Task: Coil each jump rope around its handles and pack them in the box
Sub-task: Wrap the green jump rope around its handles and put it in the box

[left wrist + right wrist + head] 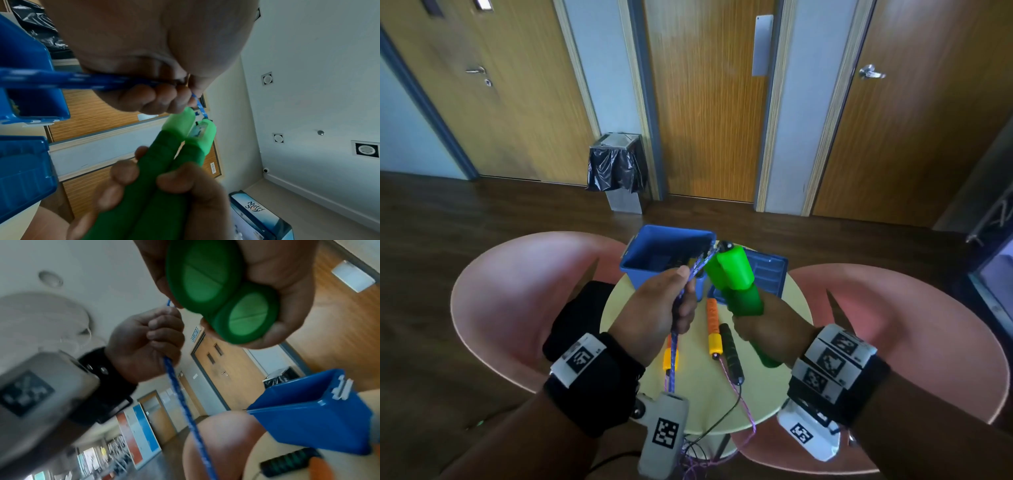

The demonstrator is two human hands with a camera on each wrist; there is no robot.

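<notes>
**Green handles in right hand, blue rope pinched in left**

While my right hand [767,329] wraps both green handles [732,274] side by side, fingers curled tight round the lower dark-green grips, the light-green tops point up and away from me. Blue rope [677,318] leaves the handle tops, passes through my left hand [657,308], then hangs down past the table [784,387] edge. Left thumb and curled fingers [164,95] pinch the rope just beside the handle tops. Blue box [654,260] stands open at the far side of the table, behind my left hand; its lid [770,270] lies flat to its right. An orange-and-yellow handle [714,329] and a black handle [731,353] lie on the table between my wrists, touching or nearly so. Pink chairs [517,291] flank the table.
</notes>
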